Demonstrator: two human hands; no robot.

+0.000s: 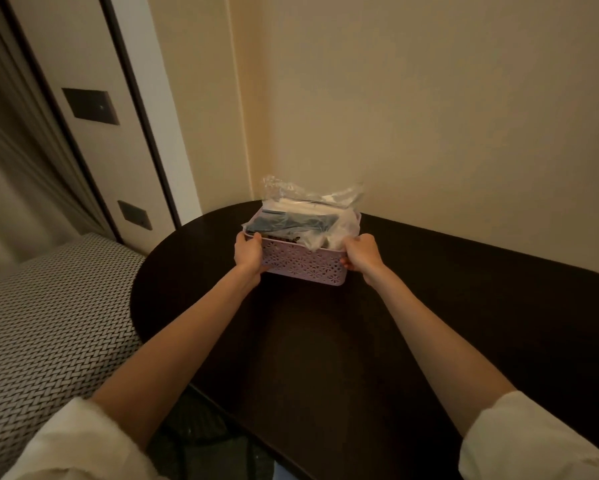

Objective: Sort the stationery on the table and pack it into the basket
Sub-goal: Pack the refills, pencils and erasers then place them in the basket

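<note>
A pale pink perforated basket [303, 265] stands on the dark table [325, 341] near the wall corner. It is packed with stationery in clear plastic bags [312, 199] that stick up above the rim, with dark items [291, 221] under the plastic. My left hand [249, 252] grips the basket's left end, fingers curled over the rim. Gripping the right end the same way is my right hand [359, 252]. Both arms are stretched forward.
The table's rounded left end borders a woven-pattern upholstered seat [49, 323]. Beige walls [429, 116] stand right behind the basket. A dark door frame with wall switch plates [90, 105] is at the left. The tabletop in front of the basket is bare.
</note>
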